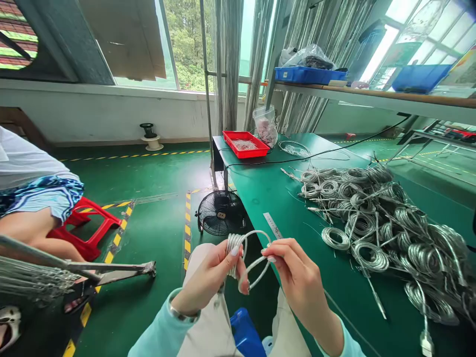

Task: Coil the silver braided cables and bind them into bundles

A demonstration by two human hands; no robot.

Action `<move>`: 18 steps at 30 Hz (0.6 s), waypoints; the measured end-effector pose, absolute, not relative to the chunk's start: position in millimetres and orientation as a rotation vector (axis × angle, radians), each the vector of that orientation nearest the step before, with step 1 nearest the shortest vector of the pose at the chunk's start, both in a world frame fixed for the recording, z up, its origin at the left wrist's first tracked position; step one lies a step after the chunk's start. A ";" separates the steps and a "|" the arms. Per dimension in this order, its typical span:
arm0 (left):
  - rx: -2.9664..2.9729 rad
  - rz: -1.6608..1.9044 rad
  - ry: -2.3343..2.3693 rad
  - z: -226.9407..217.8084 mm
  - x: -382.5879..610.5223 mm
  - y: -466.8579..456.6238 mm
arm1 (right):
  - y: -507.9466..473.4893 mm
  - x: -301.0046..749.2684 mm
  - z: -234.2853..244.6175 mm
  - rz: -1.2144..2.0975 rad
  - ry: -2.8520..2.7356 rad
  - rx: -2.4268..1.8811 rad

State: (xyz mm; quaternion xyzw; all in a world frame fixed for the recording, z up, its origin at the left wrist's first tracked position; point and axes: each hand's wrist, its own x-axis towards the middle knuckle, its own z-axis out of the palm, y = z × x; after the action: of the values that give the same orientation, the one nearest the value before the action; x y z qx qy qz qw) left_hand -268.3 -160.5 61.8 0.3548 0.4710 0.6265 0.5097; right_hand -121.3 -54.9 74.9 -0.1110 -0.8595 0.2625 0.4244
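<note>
My left hand (211, 277) is closed around a small coil of silver cable (238, 250), holding its loops together over my lap. My right hand (293, 272) pinches the free run of the same cable, which arcs from the coil to its fingertips. Both hands hover just left of the green table's (267, 193) near edge. A steel ruler (272, 224) lies on the table just beyond my right hand.
A large pile of coiled silver cables (386, 223) covers the table's right side. A red tray (245, 144) and a plastic bag (266, 126) stand at the far end. A black fan (220, 213) sits on the floor. Another person sits on a red stool (87, 225) at left.
</note>
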 end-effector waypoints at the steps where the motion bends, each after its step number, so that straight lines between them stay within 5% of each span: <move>1: 0.932 1.504 1.168 60.6 -267.5 -160.8 | -53.8 -118.4 75.0 0.731 -2.147 -0.280; 9: 1.493 1.275 1.308 66.2 -256.5 -171.5 | -57.6 -96.1 81.6 1.216 -2.138 -0.296; 18: 1.875 0.970 1.310 75.5 -249.4 -175.6 | -59.9 -86.4 102.7 1.027 -2.405 -0.237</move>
State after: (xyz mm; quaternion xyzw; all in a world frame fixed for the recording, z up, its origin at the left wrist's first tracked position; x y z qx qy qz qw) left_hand -249.4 -175.6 75.5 0.7143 0.4992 0.3695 0.3226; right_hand -86.4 -59.9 102.7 -0.0874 -0.8855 0.3783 0.2550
